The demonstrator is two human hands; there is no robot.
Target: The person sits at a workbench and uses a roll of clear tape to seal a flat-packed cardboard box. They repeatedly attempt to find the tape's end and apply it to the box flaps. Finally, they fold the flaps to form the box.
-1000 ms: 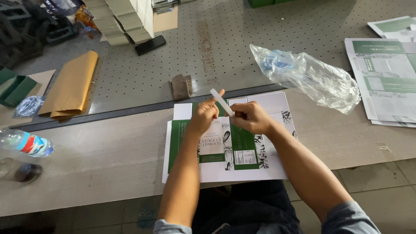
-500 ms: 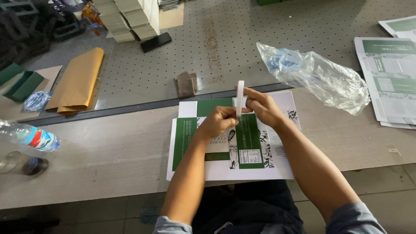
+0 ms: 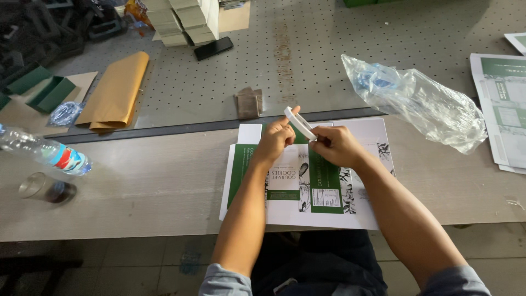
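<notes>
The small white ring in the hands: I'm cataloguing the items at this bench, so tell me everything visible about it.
The white ring is a thin, flat-sided loop, possibly a roll of tape, though that is hard to tell. It looks plastic or paper. It is held tilted, edge-on to the camera, above the green and white printed sheet on the table. The left hand pinches its upper end, and the right hand grips its lower end. It touches nothing else.

A packaging workshop. A perforated cutting table (image 3: 339, 49) holds printed carton sheets (image 3: 501, 109). Folded white boxes (image 3: 183, 19) are stacked behind.
</notes>
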